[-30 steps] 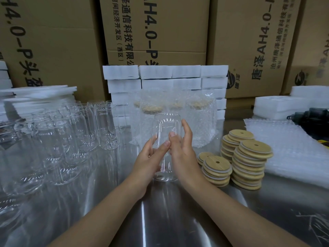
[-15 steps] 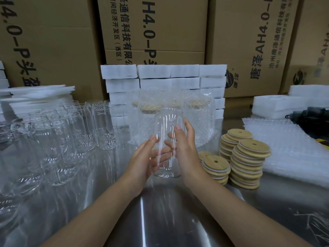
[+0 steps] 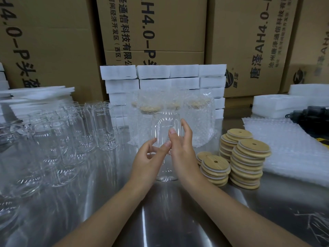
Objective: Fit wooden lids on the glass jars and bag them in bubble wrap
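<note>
Table: a brushed stainless-steel worktop fills the foreground, two bare forearms reaching across it.
Left hand: the left hand grips the lower half of the jar from the left, fingers curled round the glass and thumb tip on its front.
Right hand: the right hand holds the same jar from the right, thumb laid on the front, the longer fingers reaching up its far side.
Jar: the clear, can-shaped glass jar stands upright between both hands at the middle of the table, with no lid on it; whether its lower end touches the steel cannot be told.
Lids: round wooden lids with a small hole and white seal rings sit in several stacks just right of the right wrist.
Empty jars: rows of matching clear glass jars crowd the left side of the table.
Bubble wrap: a pile of flat clear bubble-wrap bags lies beyond the lids, at right.
Bagged jars: lidded jars in bubble wrap stand right behind the held jar.
Foam: stacked white foam blocks form a low wall behind them.
Backdrop: brown printed cardboard cartons rise at the rear.
</note>
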`<action>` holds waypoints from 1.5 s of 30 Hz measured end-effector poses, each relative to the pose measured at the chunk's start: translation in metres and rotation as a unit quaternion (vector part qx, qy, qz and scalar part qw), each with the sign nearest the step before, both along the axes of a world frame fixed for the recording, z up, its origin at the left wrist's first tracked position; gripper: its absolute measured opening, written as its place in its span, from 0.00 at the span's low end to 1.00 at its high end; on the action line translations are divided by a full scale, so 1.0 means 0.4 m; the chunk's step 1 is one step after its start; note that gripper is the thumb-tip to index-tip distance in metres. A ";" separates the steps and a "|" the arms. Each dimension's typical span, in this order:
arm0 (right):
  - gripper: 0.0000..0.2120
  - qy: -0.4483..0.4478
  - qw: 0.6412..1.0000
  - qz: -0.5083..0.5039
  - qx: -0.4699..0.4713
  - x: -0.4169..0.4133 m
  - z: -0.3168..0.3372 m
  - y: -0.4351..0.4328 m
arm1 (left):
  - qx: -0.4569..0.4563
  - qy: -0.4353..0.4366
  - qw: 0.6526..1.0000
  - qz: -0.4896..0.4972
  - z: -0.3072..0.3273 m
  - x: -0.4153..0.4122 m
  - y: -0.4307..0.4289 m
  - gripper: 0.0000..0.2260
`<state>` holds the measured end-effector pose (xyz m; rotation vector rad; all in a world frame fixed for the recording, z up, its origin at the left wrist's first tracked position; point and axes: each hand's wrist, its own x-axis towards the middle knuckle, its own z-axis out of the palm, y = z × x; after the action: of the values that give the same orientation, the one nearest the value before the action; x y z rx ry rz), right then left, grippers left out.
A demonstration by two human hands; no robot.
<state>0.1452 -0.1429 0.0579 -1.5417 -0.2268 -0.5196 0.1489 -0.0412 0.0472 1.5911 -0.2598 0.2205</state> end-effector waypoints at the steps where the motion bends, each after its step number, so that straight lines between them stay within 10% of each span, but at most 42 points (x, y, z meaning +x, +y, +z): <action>1: 0.27 0.002 1.000 -0.003 -0.001 0.002 -0.001 -0.002 | 0.018 -0.020 0.999 0.019 0.001 -0.002 0.001 0.45; 14: 0.20 0.013 0.998 0.017 0.051 0.012 0.008 -0.007 | -0.044 -0.039 0.998 -0.017 -0.001 0.016 0.007 0.25; 18: 0.32 0.036 0.994 0.056 0.088 0.007 0.020 -0.007 | -0.133 0.009 0.989 -0.070 0.007 0.021 0.009 0.14; 24: 0.42 0.061 0.988 0.092 0.107 0.009 0.022 -0.013 | -0.193 0.080 0.962 -0.174 0.018 0.022 0.017 0.24; 33: 0.25 0.067 0.989 0.084 0.106 -0.009 0.024 -0.006 | -0.145 0.118 0.970 -0.155 0.015 0.011 0.009 0.24; 40: 0.30 0.095 0.986 0.012 -0.138 -0.024 0.048 -0.014 | -0.139 0.108 0.980 -0.098 -0.002 0.001 0.004 0.36; 45: 0.29 0.124 0.863 -0.116 -0.476 -0.056 0.125 -0.091 | -0.107 -0.002 0.994 0.035 -0.001 0.015 0.013 0.33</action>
<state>0.1227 -0.1795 0.1077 -2.6121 -0.0900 -0.3969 0.1550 -0.0360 0.0468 1.3892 -0.1778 0.2958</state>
